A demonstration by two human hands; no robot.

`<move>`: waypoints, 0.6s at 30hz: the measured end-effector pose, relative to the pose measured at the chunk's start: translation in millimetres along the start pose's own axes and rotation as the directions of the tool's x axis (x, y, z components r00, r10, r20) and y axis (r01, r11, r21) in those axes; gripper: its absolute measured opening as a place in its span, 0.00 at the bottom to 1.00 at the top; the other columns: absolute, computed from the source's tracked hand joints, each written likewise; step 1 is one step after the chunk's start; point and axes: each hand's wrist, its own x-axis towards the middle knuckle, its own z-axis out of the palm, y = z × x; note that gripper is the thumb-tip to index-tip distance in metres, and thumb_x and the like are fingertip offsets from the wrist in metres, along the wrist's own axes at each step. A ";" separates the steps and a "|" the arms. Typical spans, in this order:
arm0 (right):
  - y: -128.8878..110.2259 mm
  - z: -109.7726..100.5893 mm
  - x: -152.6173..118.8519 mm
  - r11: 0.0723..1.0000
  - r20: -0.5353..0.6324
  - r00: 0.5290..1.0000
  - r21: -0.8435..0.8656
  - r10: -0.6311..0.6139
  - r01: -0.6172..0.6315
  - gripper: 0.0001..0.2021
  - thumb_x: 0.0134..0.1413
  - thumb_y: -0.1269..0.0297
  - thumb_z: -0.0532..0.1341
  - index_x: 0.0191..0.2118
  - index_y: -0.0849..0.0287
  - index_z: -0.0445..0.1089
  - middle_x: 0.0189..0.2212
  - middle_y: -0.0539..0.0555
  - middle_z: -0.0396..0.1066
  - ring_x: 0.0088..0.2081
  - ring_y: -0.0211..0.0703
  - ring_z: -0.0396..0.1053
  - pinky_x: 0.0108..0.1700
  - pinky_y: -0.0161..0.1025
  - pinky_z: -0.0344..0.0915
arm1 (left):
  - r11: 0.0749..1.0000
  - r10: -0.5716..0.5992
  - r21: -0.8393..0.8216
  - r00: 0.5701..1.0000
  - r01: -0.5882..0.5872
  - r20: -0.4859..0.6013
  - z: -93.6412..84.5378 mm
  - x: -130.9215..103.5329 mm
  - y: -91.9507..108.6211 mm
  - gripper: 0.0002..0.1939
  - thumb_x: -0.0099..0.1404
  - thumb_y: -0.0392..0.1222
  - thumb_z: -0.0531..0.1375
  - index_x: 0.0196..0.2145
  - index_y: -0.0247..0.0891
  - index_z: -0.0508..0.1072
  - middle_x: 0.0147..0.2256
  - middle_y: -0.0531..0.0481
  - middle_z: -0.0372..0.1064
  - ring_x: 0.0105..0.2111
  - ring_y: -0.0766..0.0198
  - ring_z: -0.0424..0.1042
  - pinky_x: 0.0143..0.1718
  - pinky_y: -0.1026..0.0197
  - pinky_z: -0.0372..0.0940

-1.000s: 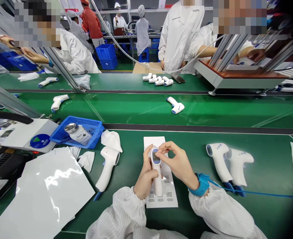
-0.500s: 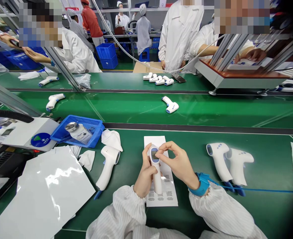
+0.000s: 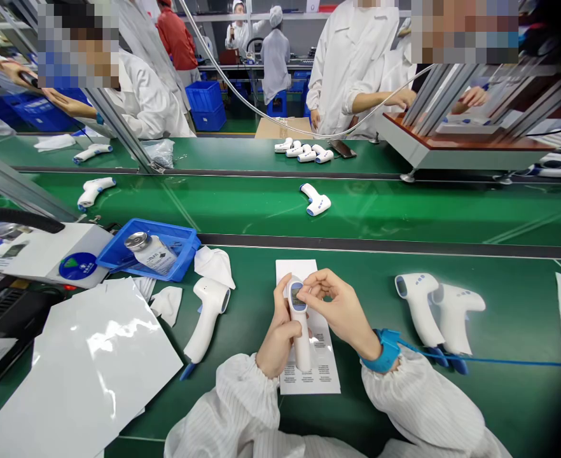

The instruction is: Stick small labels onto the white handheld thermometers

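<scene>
My left hand (image 3: 279,331) is wrapped round a white infrared thermometer (image 3: 302,343), its small display facing up at me. The thumb lies along the handle and the fingers go behind, partly hidden. Thumb and index finger of my right hand (image 3: 340,308) are pinched together at the display's right edge; whatever they hold is too small to make out. A blue wrist strap (image 3: 385,352) with a cord circles my right wrist. Under both hands lies a printed white sheet (image 3: 328,375) on the green bench.
One thermometer (image 3: 207,318) lies left, two thermometers (image 3: 421,308) right. Glossy sheets (image 3: 84,369) and a blue tray (image 3: 185,254) with a bottle (image 3: 156,253) are at left. Beyond runs a green belt (image 3: 242,210) carrying a thermometer (image 3: 317,202). Co-workers sit and stand across it.
Thermometers on the belt have shifted slightly left. Across the belt, a co-worker's arms at the right have moved. My hands keep nearly the same pose at the display.
</scene>
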 end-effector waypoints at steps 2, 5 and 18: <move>-0.6 -0.6 0.3 1.000 -0.004 1.000 -0.015 -0.011 0.011 0.06 0.48 0.67 0.66 0.32 0.57 0.68 0.25 0.47 0.70 0.25 0.35 0.66 0.29 0.35 0.62 | 1.000 -0.001 0.002 1.000 0.001 0.006 -0.1 -0.1 0.0 0.52 0.42 0.26 0.53 0.63 0.52 0.41 0.44 0.49 0.64 0.29 0.65 0.65 0.30 0.61 0.64; -0.7 -0.7 0.3 0.999 -0.018 1.000 -0.038 -0.024 0.023 0.05 0.49 0.66 0.65 0.32 0.57 0.68 0.25 0.47 0.70 0.25 0.36 0.66 0.29 0.35 0.63 | 1.000 -0.003 0.009 1.000 0.003 0.007 0.0 -0.3 -0.2 0.52 0.42 0.26 0.53 0.63 0.52 0.41 0.42 0.50 0.64 0.29 0.65 0.65 0.30 0.61 0.64; 0.9 -0.1 -1.4 0.994 -0.048 0.997 -0.093 -0.065 0.060 0.05 0.50 0.65 0.65 0.31 0.56 0.68 0.24 0.47 0.68 0.25 0.36 0.64 0.29 0.36 0.63 | 1.000 0.003 -0.005 1.000 -0.003 0.002 3.9 -1.7 2.6 0.51 0.42 0.27 0.52 0.63 0.52 0.43 0.40 0.51 0.63 0.28 0.67 0.62 0.30 0.61 0.63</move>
